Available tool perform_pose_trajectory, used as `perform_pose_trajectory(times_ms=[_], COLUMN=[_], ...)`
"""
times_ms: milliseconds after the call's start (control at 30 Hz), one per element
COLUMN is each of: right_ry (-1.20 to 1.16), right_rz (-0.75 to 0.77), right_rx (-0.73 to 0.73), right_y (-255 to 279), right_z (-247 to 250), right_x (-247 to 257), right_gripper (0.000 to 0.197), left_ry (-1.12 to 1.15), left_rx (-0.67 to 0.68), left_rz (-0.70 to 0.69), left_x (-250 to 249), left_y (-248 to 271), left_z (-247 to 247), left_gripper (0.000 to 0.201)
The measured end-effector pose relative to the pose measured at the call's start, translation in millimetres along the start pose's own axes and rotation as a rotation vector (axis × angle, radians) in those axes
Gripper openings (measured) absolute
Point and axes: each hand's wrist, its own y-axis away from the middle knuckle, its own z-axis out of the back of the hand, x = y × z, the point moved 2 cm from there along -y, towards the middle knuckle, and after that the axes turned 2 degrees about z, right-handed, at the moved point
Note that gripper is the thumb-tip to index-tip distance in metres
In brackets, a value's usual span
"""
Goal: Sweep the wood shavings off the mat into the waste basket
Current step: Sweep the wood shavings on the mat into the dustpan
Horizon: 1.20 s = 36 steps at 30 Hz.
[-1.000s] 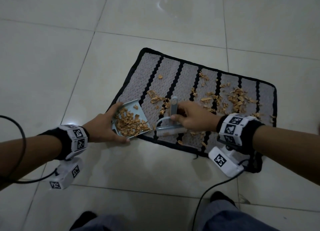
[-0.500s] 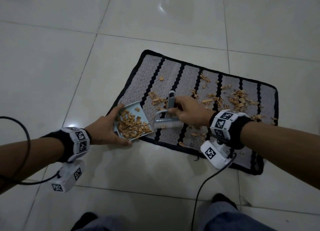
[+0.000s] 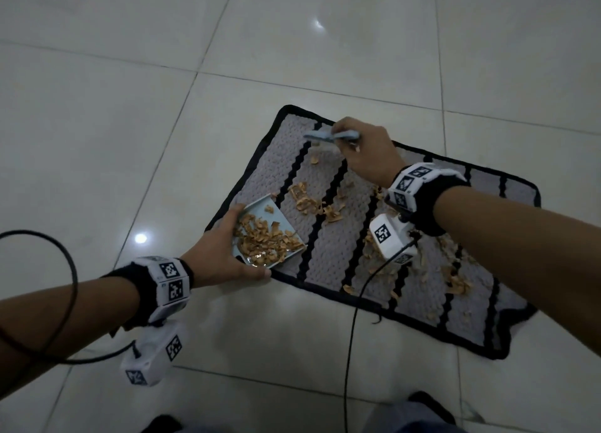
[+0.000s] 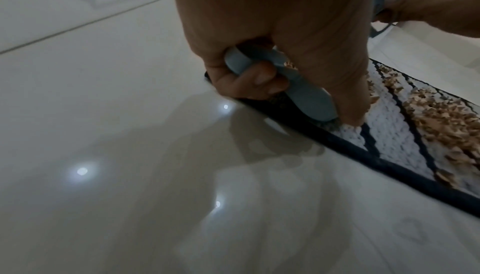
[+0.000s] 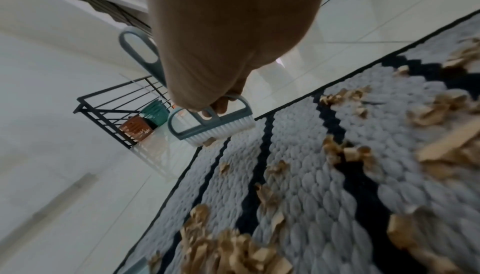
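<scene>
Tan wood shavings [image 3: 312, 201] scattered over a grey woven mat [image 3: 328, 244] with black stripes and a black border, lying on pale glossy floor tiles [image 3: 97, 140]; thickest along the mat's near and right part, with a looser cluster near its middle. More shavings heaped in a small light-blue dustpan [image 3: 279, 219], set at the mat's left edge with its mouth facing the mat. Left hand [image 3: 221, 254] gripping the dustpan by its handle, fingers curled round it, thumb lying along the mat's near border. Right hand [image 3: 364, 153] closed round the handle of a small blue hand brush [image 3: 320, 135] with white bristles, held at the mat's far left corner, bristles just by a single shaving there. White tracking bands with black square markers on both wrists. In the right wrist view, a black metal rack [image 5: 114, 111] well beyond the mat, holding a green tub and a brown box. Waste basket not identifiable in any view
</scene>
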Motion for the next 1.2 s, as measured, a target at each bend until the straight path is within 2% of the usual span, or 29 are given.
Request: perform_pose_trajectory(times_ms=[133,233,300,467,600,667,867,1000,1100,1200], right_ry=[-0.01,-0.027,0.021,0.025,0.075,0.063,-0.037,0.019,0.056,0.049], right_rz=[0.037,0.167,0.234,0.164,0.139,0.118,0.131,0.12,0.091,0.096], right_rx=[0.132,0.322,0.434,0.454,0.57,0.559,0.366,0.398,0.435,0.432], right_y=[-1,3,3,9,20,22,5,4,23,44], right_z=[-36,-57,-64,-33,6,17,9,-7,1,13], right_x=[14,38,46,24,3,-3,16,15,5,-6], right_gripper=[0.024,0.042,0.043,0.034,0.037,0.034,0.025,0.026,0.03,0.025], left_ry=[0.113,0.152,0.152,0.104,0.087,0.086,0.075,0.064,0.046,0.047], left_rx=[-0.023,-0.022,-0.005,0.004,-0.027,-0.032,-0.036,-0.036,-0.01,0.023], left_rz=[0.025,0.054,0.068,0.066,0.059,0.046,0.023,0.021,0.006,-0.038], left_x=[8,12,15,12,7,2,-6,-6,-5,-8], left_y=[13,23,27,28,23,20,14,13,11,7], left_z=[-12,-21,-26,-27,-23,-23,-23,-21,-17,-14], left_gripper=[0.134,0.134,0.134,0.133,0.133,0.132,0.133,0.132,0.131,0.131])
